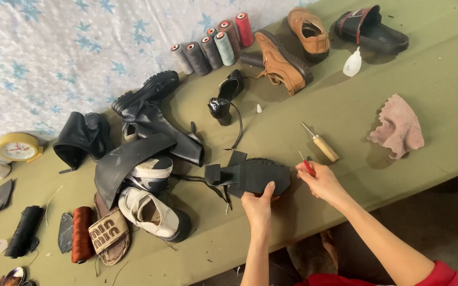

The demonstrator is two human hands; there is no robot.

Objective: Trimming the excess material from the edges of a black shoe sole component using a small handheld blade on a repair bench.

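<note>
I am holding a black chunky-heeled shoe [250, 175] with its ridged sole turned up, at the near edge of the green table [441, 79]. My left hand [258, 204] is gripping it from below, with the thumb lying on the sole and the fingers closed under it. My right hand [322, 180] is pinching a small red-handled tool [307, 166] between the fingertips, and its thin point is meeting the toe end of the sole. From these pictures I judge that the work on the sole is only at its start: I am seeing no thread or stitches on it, and its thin strap is hanging loose toward me.

Just beside my right hand a wooden-handled awl [322, 144] is lying unused. Farther to the right a pink cloth [398, 127] is resting crumpled, and a small white glue bottle [352, 62] is standing near a black slide sandal [371, 29]. A pair of tan leather shoes [287, 50] is lying behind, next to a row of thread spools [213, 47] in grey, pale blue and red. The other black heeled shoe [226, 95] is lying apart from mine. On the left a heap of black boots [149, 122], white sneakers [152, 209] and a woven sandal [109, 235] is waiting, and a yellow clock [18, 147] is standing at the far left.
</note>
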